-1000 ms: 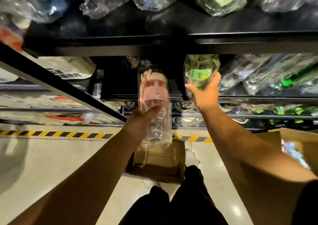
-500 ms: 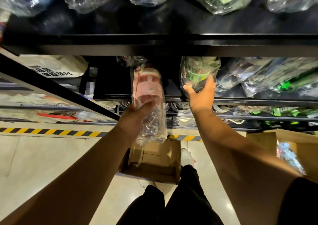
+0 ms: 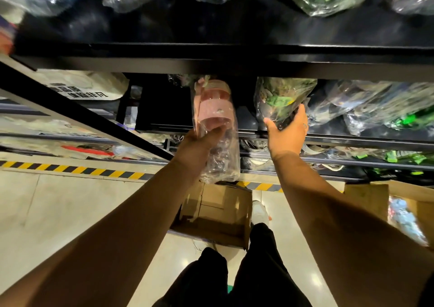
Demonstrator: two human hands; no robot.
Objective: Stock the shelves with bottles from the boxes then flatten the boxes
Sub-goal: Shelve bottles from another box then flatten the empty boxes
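Note:
My left hand grips a pink bottle wrapped in a clear plastic bag, its top reaching into the middle black shelf. My right hand cups the underside of a green bottle in a clear bag that sits at the shelf's front edge. More bagged bottles lie to the right on the same shelf. An open cardboard box stands on the floor below my arms; I see no bottles in it.
The top shelf carries several bagged bottles. A second open box with bagged items stands at the right. A neighbouring rack with white bags runs along the left. Yellow-black tape marks the floor; my legs and a white shoe are below.
Both hands have pushed further towards the shelf. The green bottle has gone deeper onto the shelf, and the pink bottle has risen closer to the shelf opening.

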